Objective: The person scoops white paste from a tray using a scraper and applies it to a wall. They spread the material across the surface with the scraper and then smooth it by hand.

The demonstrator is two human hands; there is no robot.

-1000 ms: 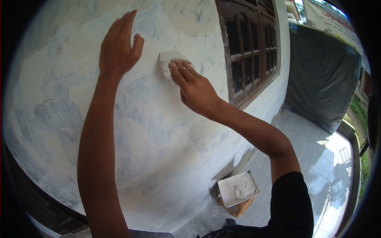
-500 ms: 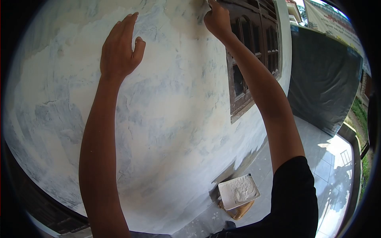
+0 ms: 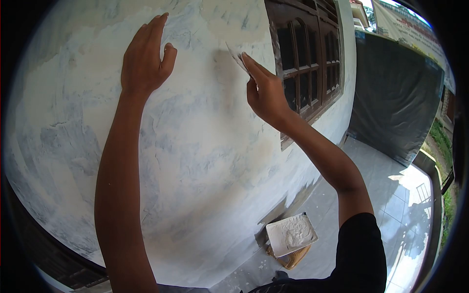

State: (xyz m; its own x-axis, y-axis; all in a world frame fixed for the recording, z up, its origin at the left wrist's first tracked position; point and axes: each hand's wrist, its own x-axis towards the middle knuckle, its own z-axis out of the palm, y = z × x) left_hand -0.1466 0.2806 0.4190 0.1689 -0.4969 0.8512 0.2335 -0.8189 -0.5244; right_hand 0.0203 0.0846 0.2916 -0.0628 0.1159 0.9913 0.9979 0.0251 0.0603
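Observation:
My left hand (image 3: 145, 61) lies flat against the patchy white wall (image 3: 195, 146), fingers stretched upward and thumb apart, with nothing in it. In my right hand (image 3: 265, 93) is a thin putty knife (image 3: 235, 56), gripped between the fingers and thumb. Its flat blade is seen nearly edge-on, tilted up and to the left close to the wall, and it casts a soft shadow there. The wall carries uneven smears of white filler over a bluish-grey surface. Just right of my right hand is the brown window frame (image 3: 317, 68).
Below, a white tray of pale putty (image 3: 292, 235) rests on a tan stool-like support (image 3: 294, 258) on the grey tiled floor (image 3: 337, 210). A dark sheet-covered panel (image 3: 395, 93) stands beyond the window. A printed banner (image 3: 408, 27) hangs at the upper right.
My right hand has come down from the top beside the window, bringing the putty knife fully into view. My left hand has stayed in nearly the same place on the wall.

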